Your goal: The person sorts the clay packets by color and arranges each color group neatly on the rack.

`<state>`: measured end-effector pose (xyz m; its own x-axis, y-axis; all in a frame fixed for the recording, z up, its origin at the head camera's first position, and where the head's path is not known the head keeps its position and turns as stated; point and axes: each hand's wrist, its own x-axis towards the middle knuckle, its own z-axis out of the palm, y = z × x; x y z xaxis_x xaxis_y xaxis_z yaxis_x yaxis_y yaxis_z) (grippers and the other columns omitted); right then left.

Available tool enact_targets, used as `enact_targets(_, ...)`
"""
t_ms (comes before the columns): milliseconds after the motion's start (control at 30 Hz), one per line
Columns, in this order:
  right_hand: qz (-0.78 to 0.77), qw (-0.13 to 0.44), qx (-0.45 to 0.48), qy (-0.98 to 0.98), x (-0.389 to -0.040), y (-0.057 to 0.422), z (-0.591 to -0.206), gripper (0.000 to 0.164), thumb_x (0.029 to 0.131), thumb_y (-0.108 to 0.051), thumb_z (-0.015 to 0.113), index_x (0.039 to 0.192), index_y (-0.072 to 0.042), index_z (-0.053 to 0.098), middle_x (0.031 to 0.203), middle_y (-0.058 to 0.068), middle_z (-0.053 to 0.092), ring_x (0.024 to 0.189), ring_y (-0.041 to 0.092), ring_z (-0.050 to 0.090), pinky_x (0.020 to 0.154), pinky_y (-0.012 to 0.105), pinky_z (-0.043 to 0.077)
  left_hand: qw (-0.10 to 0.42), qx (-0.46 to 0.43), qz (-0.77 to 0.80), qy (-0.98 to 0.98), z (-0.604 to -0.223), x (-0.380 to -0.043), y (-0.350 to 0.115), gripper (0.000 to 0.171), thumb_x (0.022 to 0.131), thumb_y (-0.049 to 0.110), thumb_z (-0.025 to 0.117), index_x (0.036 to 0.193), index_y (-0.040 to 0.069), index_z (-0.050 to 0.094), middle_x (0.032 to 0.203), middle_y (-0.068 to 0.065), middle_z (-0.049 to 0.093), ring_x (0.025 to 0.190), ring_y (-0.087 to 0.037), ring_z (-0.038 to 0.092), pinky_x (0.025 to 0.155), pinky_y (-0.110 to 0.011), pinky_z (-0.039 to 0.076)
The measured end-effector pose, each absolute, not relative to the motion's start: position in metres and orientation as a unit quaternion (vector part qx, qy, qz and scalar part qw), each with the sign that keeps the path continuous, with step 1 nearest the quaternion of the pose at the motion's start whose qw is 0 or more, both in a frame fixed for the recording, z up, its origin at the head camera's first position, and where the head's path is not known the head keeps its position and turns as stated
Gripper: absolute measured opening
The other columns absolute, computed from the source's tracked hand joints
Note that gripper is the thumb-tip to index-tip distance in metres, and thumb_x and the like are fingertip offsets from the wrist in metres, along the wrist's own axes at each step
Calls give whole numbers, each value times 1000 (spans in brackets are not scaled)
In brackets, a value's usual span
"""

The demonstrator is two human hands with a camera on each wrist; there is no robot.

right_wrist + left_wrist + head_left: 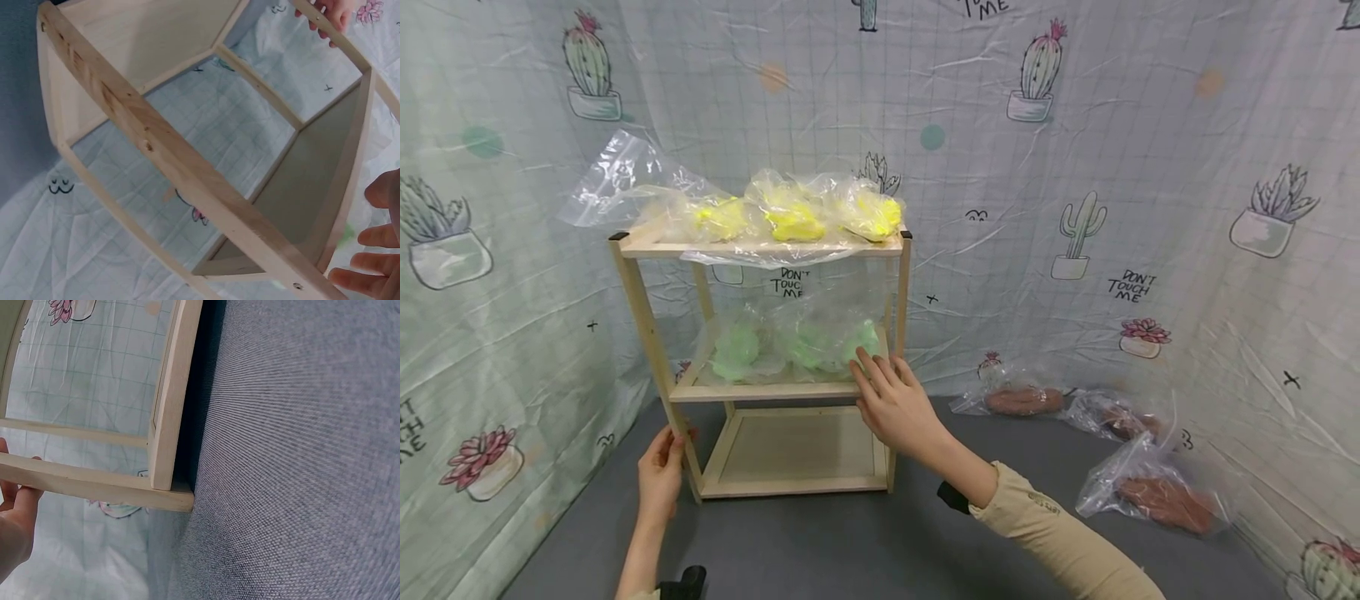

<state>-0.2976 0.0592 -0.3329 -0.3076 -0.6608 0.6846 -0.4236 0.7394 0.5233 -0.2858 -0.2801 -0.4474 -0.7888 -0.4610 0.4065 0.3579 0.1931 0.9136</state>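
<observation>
A three-tier wooden shelf rack (782, 392) stands on the grey surface. My left hand (660, 479) grips its left front post (94, 486) low down, thumb and fingers on either side of the wood. On the right, my right hand (895, 404) reaches to the middle tier, fingers extended at the rightmost green lump (862, 336) in a clear plastic bag. Beside that lump lie two more bagged green lumps, a middle one (807, 350) and a left one (737, 348). In the right wrist view, the right fingers (369, 262) are spread beside the tier's edge.
Along the top tier sit three bagged yellow lumps (793, 221), and one loose bag end (617, 179) sticks out left. Three bags with brown lumps (1165, 502) lie on the grey surface (820, 550) at right. A cactus-print curtain (970, 167) surrounds the area.
</observation>
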Motion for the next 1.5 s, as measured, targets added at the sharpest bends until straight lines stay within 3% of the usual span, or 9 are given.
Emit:
enact_targets(200, -130, 457, 334, -814, -300, 61, -337, 49, 93, -40, 37, 131, -10, 44, 137, 11, 41, 111, 21, 51, 101, 36, 30, 320, 40, -631, -705, -446, -285, -281, 33, 93, 14, 43, 119, -6, 50, 82, 26, 60, 81, 12, 56, 66, -6, 41)
enact_targets(400, -123, 455, 330, -818, -302, 61, -338, 55, 89, -44, 46, 132, -9, 43, 138, 11, 39, 113, 24, 51, 102, 36, 29, 317, 49, -634, -704, -446, -286, -281, 31, 93, 16, 44, 118, -1, 52, 81, 26, 60, 81, 12, 56, 66, -7, 41)
enact_targets(700, -70, 460, 368, -805, -287, 75, -344, 51, 91, -41, 43, 131, -10, 44, 137, 9, 42, 116, 22, 48, 102, 44, 27, 317, 35, -656, -684, -448, -288, -282, 29, 93, 15, 45, 116, 1, 54, 83, 24, 62, 81, 11, 58, 67, -6, 42)
enact_targets(1000, 21, 453, 383, -805, -256, 118, -361, 46, 96, -38, 29, 125, -9, 50, 133, 9, 45, 113, 22, 48, 94, 47, 27, 322, 39, -645, -692, -448, -288, -281, 28, 93, 15, 44, 116, 1, 54, 82, 25, 61, 80, 11, 57, 66, -7, 41)
enact_targets(1233, 63, 433, 389, -811, -245, 162, -388, 42, 96, -36, 32, 119, -9, 56, 126, 12, 50, 109, 22, 49, 89, 48, 28, 319, 49, -636, -701, -449, -289, -280, 30, 93, 15, 44, 117, 1, 54, 82, 26, 60, 80, 12, 56, 66, -7, 41)
enact_targets(1500, 99, 415, 338, -839, -251, 210, -421, 45, 97, -39, 27, 112, -12, 59, 119, 10, 54, 100, 22, 52, 82, 48, 30, 314, 53, -629, -709, -450, -290, -282, 33, 94, 13, 42, 121, -4, 49, 83, 27, 59, 82, 13, 55, 68, -5, 41)
